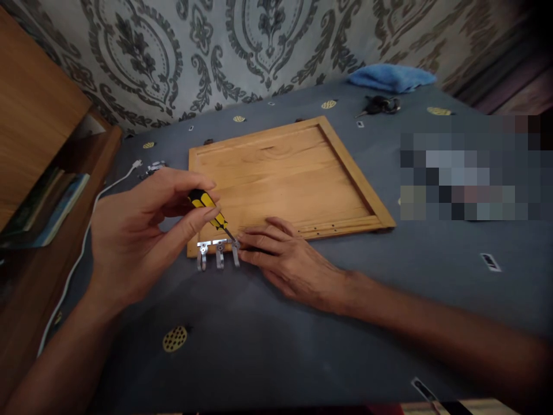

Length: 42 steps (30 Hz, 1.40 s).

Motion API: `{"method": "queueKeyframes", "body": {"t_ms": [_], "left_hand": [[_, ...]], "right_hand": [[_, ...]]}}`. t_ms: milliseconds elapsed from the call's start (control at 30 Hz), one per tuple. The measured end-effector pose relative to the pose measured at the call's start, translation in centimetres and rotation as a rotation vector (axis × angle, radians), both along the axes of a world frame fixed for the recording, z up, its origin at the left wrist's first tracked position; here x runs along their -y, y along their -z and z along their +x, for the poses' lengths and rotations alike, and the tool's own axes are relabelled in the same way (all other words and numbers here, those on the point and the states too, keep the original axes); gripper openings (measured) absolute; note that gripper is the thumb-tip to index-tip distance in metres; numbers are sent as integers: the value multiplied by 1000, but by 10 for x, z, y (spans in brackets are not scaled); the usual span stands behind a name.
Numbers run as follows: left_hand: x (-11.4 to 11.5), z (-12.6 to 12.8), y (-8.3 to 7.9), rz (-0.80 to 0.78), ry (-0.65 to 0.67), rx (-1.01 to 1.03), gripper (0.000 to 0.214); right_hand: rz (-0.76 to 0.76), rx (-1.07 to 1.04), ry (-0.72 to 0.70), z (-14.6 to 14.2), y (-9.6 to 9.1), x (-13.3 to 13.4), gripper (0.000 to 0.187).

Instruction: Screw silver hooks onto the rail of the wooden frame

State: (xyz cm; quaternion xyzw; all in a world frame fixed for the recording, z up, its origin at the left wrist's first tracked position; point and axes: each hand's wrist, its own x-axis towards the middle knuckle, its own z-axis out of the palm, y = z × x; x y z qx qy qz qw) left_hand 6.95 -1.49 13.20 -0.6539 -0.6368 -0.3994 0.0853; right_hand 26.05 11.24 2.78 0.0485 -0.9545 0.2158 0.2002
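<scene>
My left hand (129, 242) pinches the handle of a small yellow-and-black screwdriver (209, 206) between thumb and fingers. The blade slants down to the right, its tip at the rightmost metal hook (235, 255). The fingertips of my right hand (298, 259) close in on that same hook from the right, partly hiding it, while the other fingers rest on the wood. Two similar hooks, a middle one (220, 253) and a left one (203, 251), sit beside it along the near edge of a framed wooden panel (276, 178). Small dark holes dot that edge farther right.
The panel lies on a dark grey patterned tablecloth (302, 357). Behind my left hand are small metal pieces (154, 167) and a white cable (82, 248). Keys (379, 105) and a blue cloth (391, 78) lie far right. A wooden cabinet (38, 115) borders the left; a blurred-out patch covers the right.
</scene>
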Motion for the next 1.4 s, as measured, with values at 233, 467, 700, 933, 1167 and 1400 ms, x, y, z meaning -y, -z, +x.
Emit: {"method": "queueKeyframes", "body": {"t_ms": [233,467,700,933,1167,1400], "left_hand": [[8,7,-11,-5,-89,162,28],[4,-1,-1,16,-15,35,36],[2,3,0,-14,-19,41,30],[1,9,-3,-42,-19,79,25],[-2,8,-2,-12,17,24,22],[1,6,-1,-7,-80,-59,20]], "right_hand": [[-13,7,-15,1,2,-1,35],[-17,23,-13,1,0,-1,36],[-28,54,-4,2,-2,0,37],[-14,30,-3,1,-2,0,36],[-24,5,-9,1,-1,-1,34],[-4,-14,-11,1,0,0,34]]}}
